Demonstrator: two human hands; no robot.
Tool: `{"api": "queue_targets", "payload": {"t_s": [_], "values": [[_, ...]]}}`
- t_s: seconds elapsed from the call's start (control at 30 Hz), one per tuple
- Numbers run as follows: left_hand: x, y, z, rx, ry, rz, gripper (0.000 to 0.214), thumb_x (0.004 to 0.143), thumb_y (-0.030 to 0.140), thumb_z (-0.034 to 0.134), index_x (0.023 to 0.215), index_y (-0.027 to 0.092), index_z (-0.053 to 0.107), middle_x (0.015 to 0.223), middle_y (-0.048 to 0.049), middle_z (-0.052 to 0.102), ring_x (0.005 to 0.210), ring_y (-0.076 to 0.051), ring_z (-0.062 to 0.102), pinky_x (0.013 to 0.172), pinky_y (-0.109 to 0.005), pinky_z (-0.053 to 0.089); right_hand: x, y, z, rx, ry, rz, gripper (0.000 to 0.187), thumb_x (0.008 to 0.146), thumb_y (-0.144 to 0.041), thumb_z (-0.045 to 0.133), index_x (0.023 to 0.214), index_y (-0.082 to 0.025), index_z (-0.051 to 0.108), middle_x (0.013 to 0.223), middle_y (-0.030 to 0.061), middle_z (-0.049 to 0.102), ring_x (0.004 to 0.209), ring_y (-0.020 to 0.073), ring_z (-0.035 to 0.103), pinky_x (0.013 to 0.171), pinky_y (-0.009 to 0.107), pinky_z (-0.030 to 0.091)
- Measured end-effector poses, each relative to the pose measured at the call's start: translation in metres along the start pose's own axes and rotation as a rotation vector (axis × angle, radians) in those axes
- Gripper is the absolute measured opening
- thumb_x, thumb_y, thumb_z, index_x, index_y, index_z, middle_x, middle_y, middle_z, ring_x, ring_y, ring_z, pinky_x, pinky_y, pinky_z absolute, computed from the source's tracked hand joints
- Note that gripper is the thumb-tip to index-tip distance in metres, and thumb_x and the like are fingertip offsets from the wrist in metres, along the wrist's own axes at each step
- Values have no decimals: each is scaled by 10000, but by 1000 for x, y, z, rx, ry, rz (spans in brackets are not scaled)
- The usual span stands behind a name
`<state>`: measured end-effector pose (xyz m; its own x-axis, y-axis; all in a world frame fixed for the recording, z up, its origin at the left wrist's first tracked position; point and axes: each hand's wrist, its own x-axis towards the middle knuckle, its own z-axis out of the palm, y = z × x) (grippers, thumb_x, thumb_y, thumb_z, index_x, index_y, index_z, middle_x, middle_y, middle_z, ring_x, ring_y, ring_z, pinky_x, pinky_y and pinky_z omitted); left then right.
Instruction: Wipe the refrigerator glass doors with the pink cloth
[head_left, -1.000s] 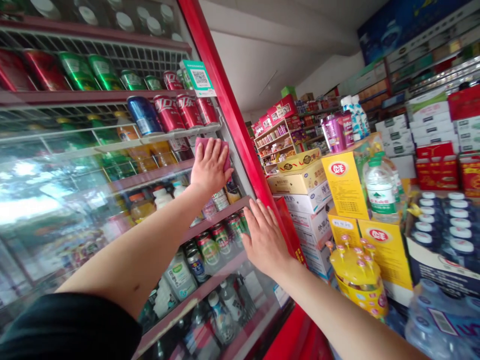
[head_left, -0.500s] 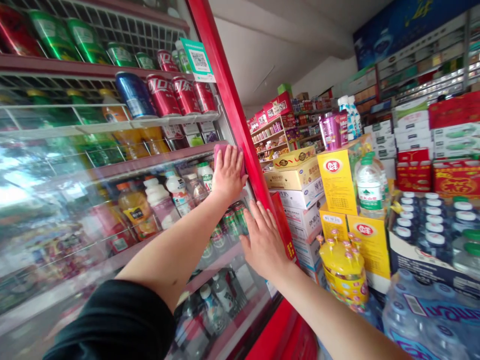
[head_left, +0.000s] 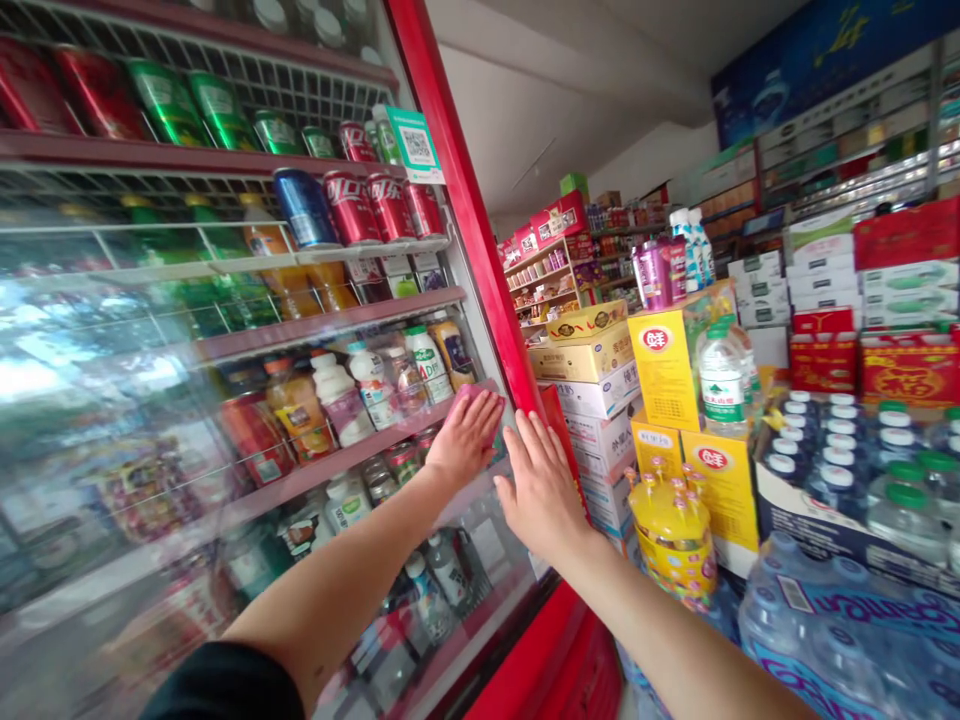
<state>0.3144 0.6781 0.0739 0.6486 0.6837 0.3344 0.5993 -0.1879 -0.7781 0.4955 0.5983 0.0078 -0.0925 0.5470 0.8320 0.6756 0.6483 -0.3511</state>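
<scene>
Left hand [head_left: 465, 437]: we press it flat on the glass, fingers close together, with a pink cloth [head_left: 466, 393] pinned under the palm; only the cloth's edges show around the hand.

Right hand [head_left: 541, 490]: open and empty, fingers spread, palm flat on the glass door [head_left: 127, 470], just beside the left hand and near the red door frame [head_left: 471, 250].

Arms: we see both reaching up from below, a black sleeve [head_left: 225, 690] on the left one.

Behind the glass: we see bottled drinks [head_left: 427, 362] on a shelf level with the hands, with red cola cans [head_left: 351, 208], a blue can [head_left: 302, 208] and green cans [head_left: 166, 103] on the shelves above.

On the frame: a QR card [head_left: 409, 145] stands at its upper part, beside the cola cans.

Right of the door: we face stacked cartons [head_left: 589, 380], yellow boxes [head_left: 664, 370] with a water bottle [head_left: 722, 380] on them, a yellow lollipop tub [head_left: 670, 535] and shrink-wrapped water bottles [head_left: 817, 640].

Far back: snack shelves [head_left: 540, 275].
</scene>
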Motion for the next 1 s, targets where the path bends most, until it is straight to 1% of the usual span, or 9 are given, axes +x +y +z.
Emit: {"api": "queue_targets", "payload": {"t_s": [0.1,0.23,0.33,0.43,0.53,0.67,0.77,0.9,1.0], "values": [[6,-41,-32,-15,80,-171,880,1043,512,502,1749,85,195,1838,-141,148,1724,-344,125,1408,-574,58,1,-4,0,-4,-7,5,654,981,-208,652,1610,-95,512,1799,184,323,1688,358,274,1373,590,308],[10,-101,-74,-15,290,-412,866,1049,501,488,1753,94,190,1840,-170,145,1724,-374,100,1390,-619,25,3,-11,2,-15,-22,-9,653,1004,-237,629,1618,-60,497,1803,201,302,1688,371,267,1386,585,283],[9,-126,-90,-26,405,-575,886,1030,510,521,1749,95,213,1840,-189,137,1722,-403,73,1376,-660,0,4,-16,8,-5,-20,-8,650,1007,-246,623,1619,-66,500,1799,201,313,1685,377,274,1381,588,297],[3,-121,-90,-33,339,-538,903,1019,484,540,1750,83,194,1841,-194,118,1723,-404,59,1377,-656,-13,2,-22,16,15,-37,-4,653,1005,-246,622,1621,-67,498,1797,203,317,1680,381,286,1369,596,321],[-13,-94,-75,-17,202,-371,897,1031,493,528,1755,95,178,1844,-172,104,1727,-379,59,1391,-614,-8,-4,-32,25,29,-55,-8,658,1006,-239,612,1627,-62,486,1800,203,308,1687,377,270,1368,600,319],[-54,-53,-46,-17,54,-186,912,1036,537,519,1760,117,159,1845,-131,113,1729,-356,68,1403,-596,29,-13,-45,28,23,-85,-13,661,1000,-226,603,1630,-66,484,1804,195,300,1693,370,255,1369,603,313],[-92,-35,-29,-4,-31,-47,872,1050,536,495,1762,151,169,1845,-94,131,1726,-322,125,1409,-565,99,-19,-57,25,17,-100,-18,656,993,-219,606,1623,-73,495,1800,196,307,1692,366,264,1367,609,312],[-132,-41,-29,8,-57,15,877,1050,564,490,1761,162,172,1842,-69,147,1719,-302,168,1409,-531,135,-20,-74,19,18,-125,-44,671,991,-227,614,1630,-68,488,1799,195,312,1685,372,282,1370,592,313],[-146,-71,-53,0,-41,-47,907,1035,588,512,1762,170,167,1836,-87,173,1720,-318,163,1408,-548,107,-16,-90,16,31,-133,-65,671,1002,-236,605,1640,-73,476,1803,179,310,1692,365,264,1378,596,294]]}}
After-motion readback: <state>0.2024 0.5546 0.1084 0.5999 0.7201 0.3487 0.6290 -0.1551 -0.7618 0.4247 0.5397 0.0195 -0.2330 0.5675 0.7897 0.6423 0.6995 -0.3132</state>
